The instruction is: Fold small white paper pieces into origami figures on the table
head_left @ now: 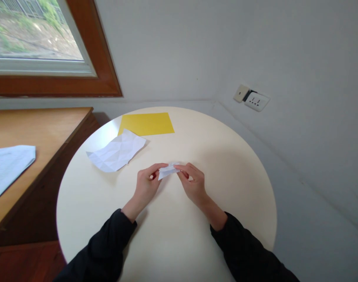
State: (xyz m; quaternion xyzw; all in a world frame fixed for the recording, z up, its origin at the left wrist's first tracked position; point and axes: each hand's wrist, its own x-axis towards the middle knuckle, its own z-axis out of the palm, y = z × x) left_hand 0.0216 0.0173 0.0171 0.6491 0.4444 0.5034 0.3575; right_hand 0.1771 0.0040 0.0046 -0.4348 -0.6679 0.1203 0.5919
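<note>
Between my hands, over the middle of the round white table [173, 243], is a small folded piece of white paper [168, 170]. My left hand [147, 181] pinches its left end between thumb and fingers. At the right end, my right hand [193, 179] grips it the same way, index finger along the top. The fingers cover parts of the folds. Beyond my left hand lies a larger creased sheet of white paper [117, 152], its far corner over the edge of a flat yellow sheet [148, 123].
A wooden desk [58, 121] stands at the left, with a pale folded item [11, 166] on it. White walls meet behind the table. A wall socket [256, 102] is at the right, and a wood-framed window [104, 58] is at the upper left.
</note>
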